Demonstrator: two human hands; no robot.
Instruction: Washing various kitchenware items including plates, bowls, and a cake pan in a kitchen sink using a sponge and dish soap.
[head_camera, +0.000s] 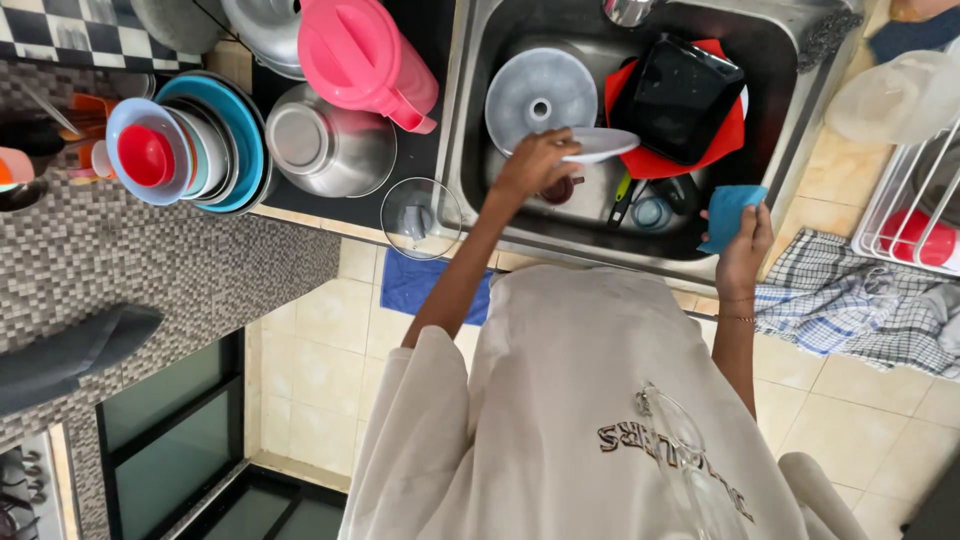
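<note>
Right hand (742, 240): gripping 1 blue sponge (730, 215), soft and squashy, at the sink's (470, 150) near rim. Left hand (535, 165): pinching 1 white plate (600, 143) by its rim, holding it over the basin; stiff, light, probably wet and slippery. Beyond: 1 black tray (680, 95).

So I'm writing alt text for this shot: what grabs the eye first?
The pink jug at the top, lying beside the steel sink, stands out most. Over the sink, the left hand holds a pale plate, and the right hand holds a blue sponge.
</note>
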